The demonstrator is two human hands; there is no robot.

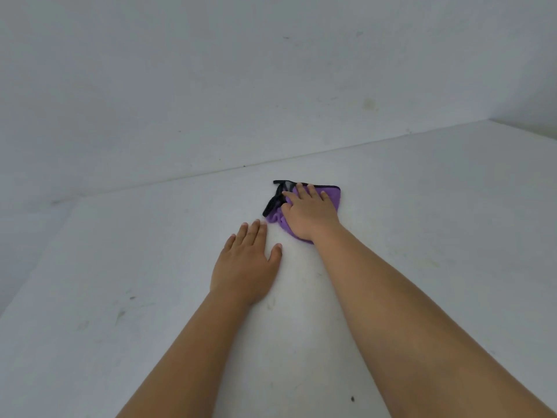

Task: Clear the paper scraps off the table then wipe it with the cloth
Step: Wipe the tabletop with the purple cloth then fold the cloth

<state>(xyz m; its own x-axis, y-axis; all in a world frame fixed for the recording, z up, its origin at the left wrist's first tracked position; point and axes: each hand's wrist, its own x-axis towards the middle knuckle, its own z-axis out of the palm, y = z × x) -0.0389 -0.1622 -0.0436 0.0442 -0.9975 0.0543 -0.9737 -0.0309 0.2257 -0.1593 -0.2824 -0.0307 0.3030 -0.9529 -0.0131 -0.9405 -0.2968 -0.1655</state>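
Nearest, at 6 o'clock: two bare forearms over the white table (126, 267). Further, near centre: left hand (245, 267) flat on the table, fingers straight and close together, holding nothing. At 1 o'clock from it: right hand (310, 211) pressing on the crumpled purple cloth (333, 194), fingers spread and almost straight. Farthest, at 12 o'clock: grey wall (211, 86).

counts: 1 purple cloth (333, 196) w/ black trim (bunched, so only 1 layer count possible), 1 white table (120, 267), 1 white wall (211, 70) behind it, 2 bare hands: left hand (245, 267) & right hand (310, 211). dark specks on tabletop, approx. 2.
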